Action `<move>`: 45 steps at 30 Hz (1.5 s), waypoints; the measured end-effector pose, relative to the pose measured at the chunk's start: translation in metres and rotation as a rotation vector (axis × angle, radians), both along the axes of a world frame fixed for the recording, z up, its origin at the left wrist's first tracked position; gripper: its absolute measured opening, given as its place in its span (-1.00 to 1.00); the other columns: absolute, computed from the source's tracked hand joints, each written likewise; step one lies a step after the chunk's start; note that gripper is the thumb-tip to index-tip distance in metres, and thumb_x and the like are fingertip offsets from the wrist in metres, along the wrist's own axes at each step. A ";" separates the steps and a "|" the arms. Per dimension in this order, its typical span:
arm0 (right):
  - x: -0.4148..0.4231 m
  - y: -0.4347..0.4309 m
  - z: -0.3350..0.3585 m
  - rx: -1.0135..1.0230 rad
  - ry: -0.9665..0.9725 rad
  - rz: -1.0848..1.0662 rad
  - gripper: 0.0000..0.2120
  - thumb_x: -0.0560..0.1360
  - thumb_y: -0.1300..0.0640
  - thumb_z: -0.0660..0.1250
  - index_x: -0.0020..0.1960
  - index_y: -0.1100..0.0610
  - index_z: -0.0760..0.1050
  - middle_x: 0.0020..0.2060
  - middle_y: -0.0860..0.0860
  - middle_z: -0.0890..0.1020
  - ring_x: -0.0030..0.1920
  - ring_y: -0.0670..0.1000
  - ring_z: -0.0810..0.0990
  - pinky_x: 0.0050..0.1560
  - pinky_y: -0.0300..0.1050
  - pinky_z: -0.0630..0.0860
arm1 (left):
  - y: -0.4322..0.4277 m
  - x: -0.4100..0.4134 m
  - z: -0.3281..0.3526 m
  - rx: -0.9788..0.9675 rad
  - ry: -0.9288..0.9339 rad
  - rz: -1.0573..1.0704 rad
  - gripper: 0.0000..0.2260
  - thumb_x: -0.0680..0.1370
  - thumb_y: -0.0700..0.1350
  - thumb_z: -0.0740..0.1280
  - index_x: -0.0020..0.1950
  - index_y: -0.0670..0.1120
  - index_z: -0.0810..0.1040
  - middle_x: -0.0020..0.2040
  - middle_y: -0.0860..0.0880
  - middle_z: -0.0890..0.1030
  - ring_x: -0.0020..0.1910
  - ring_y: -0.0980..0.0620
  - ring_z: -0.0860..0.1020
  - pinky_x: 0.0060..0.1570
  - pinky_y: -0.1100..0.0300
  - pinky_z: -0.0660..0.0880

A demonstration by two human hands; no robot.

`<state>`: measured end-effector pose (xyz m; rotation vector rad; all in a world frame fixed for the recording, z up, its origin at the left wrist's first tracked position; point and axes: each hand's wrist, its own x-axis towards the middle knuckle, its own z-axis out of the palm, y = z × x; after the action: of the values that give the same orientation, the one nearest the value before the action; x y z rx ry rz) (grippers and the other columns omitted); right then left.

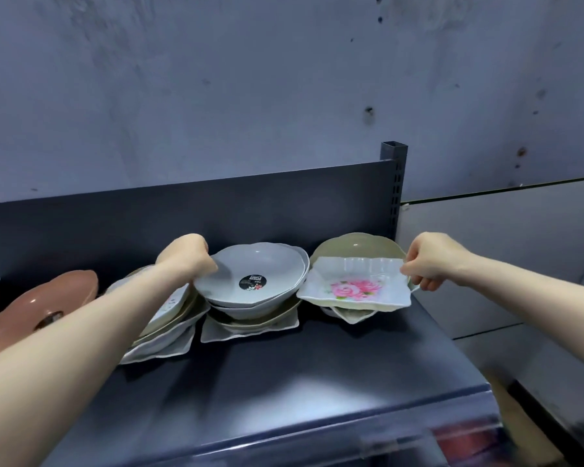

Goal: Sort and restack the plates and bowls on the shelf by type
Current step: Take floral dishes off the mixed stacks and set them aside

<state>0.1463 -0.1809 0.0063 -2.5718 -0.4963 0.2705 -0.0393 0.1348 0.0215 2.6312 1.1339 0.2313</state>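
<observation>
While the left hand [186, 256] grips the left rim of the top grey bowl [253, 274], fingers curled over it, the right hand [429, 257] pinches the right edge of the square floral plate [354, 284]. The bowl tops a stack midway along the rear edge of the shelf [284, 372]. The plate lies on a green bowl [354, 246] at the rear right corner. Brown dishes [48, 308] sit toward the left edge.

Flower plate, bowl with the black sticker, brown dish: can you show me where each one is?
flower plate [351, 288]: head view, on the pink roses in its middle.
bowl with the black sticker [253, 282]: head view, on the sticker at its bottom.
brown dish [61, 296]: head view, on its glossy upper side.
</observation>
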 end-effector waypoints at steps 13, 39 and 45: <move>0.009 0.004 -0.008 0.282 0.120 -0.176 -0.85 0.42 0.35 0.24 -0.19 0.41 0.56 -0.39 0.21 0.60 -0.48 0.13 0.59 -0.32 -0.05 0.63 | -0.080 0.022 0.005 -0.035 -0.295 -0.304 -0.64 0.43 -0.19 0.28 0.22 -0.05 0.58 0.18 0.04 0.61 0.14 -0.02 0.58 0.12 0.06 0.54; 0.062 -0.094 -0.002 0.534 0.013 -0.222 -0.78 0.47 0.36 0.25 -0.04 0.54 0.52 -0.36 0.17 0.54 -0.43 0.11 0.55 -0.34 -0.08 0.54 | -0.212 0.060 -0.065 -1.138 -0.453 0.209 -0.62 0.60 -0.37 0.05 0.41 -0.20 0.28 0.39 -0.20 0.34 0.07 -0.26 0.55 -0.04 0.01 0.53; 0.073 -0.105 -0.005 0.550 0.027 -0.193 -0.77 0.42 0.37 0.23 -0.05 0.56 0.49 -0.30 0.19 0.52 -0.43 0.10 0.51 -0.34 -0.13 0.54 | -0.207 0.079 -0.075 -1.129 -0.590 0.294 -0.56 0.51 -0.53 -0.06 0.26 -0.24 0.38 0.29 -0.18 0.47 0.03 -0.26 0.60 -0.60 0.12 0.55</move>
<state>0.2189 -0.2856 0.0011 -2.0553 -0.2607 0.0832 0.0401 -0.0722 -0.0537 1.2918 0.9879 0.2812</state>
